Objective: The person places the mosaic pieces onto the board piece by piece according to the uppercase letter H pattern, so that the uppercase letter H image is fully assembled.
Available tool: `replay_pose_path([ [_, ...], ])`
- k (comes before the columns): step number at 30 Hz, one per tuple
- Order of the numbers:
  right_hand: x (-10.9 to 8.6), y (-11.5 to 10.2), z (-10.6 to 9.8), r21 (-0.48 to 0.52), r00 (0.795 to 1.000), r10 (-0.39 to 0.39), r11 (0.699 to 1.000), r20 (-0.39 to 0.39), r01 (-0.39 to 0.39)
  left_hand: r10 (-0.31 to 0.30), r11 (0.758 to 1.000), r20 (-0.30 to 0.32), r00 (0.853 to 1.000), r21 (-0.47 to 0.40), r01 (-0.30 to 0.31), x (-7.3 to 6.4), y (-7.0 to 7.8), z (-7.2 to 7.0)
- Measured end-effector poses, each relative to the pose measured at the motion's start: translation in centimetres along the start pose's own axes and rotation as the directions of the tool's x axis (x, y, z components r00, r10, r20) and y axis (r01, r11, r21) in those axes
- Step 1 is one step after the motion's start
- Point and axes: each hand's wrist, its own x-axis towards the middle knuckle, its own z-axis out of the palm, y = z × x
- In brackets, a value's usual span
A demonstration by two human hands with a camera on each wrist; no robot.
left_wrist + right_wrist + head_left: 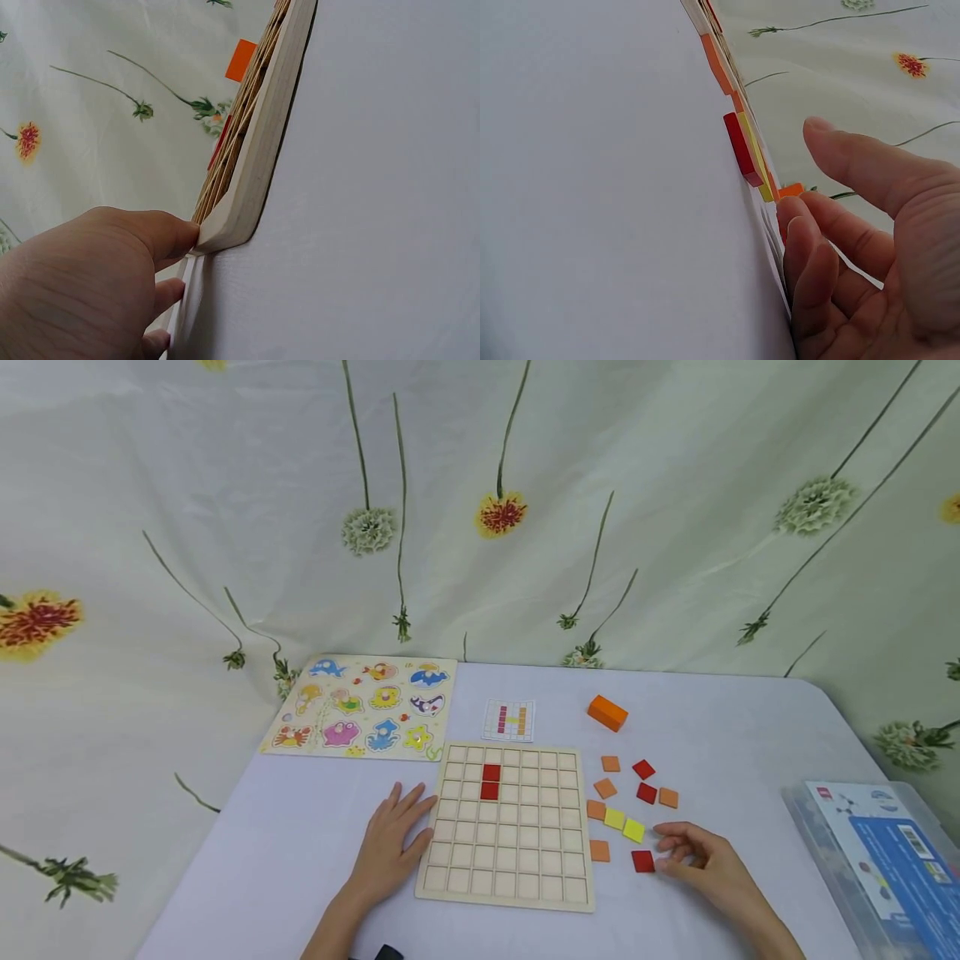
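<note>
A wooden grid board (516, 883) lies on the white table, with two red square tiles (490, 791) in neighbouring cells of one column. My left hand (390, 843) rests at the board's left side, fingers spread; in the left wrist view its thumb touches the board's edge (244, 217). To the right of the board, my right hand (705, 862) hovers low with fingers loosely bent and nothing between them. Its fingertips are close to a red tile (642, 861). Two yellow tiles (633, 831) lie just beyond, among several orange tiles (600, 851) and two more red ones (647, 792).
A pattern card (509, 720) lies behind the board, with an orange block (607, 713) to its right. At the back left is a sea-animal puzzle board (360, 705). A clear plastic case (892, 860) stands at the right edge. Floral cloth (480, 585) hangs behind the table.
</note>
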Motion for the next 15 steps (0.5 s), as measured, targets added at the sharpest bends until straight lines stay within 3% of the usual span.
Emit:
replay_pose_path([
  [11, -0.3, -0.2, 0.8, -0.172, 0.999, -0.049, 0.984, -0.021, 0.045, 0.002, 1.0, 0.0, 1.0, 0.0, -0.002, 0.0, 0.0, 0.0],
  [15, -0.3, -0.4, 1.1, -0.235, 0.994, -0.105, 0.967, -0.033, 0.094, 0.004, 1.0, -0.001, 1.0, 0.001, -0.004, 0.0, 0.0, 0.0],
])
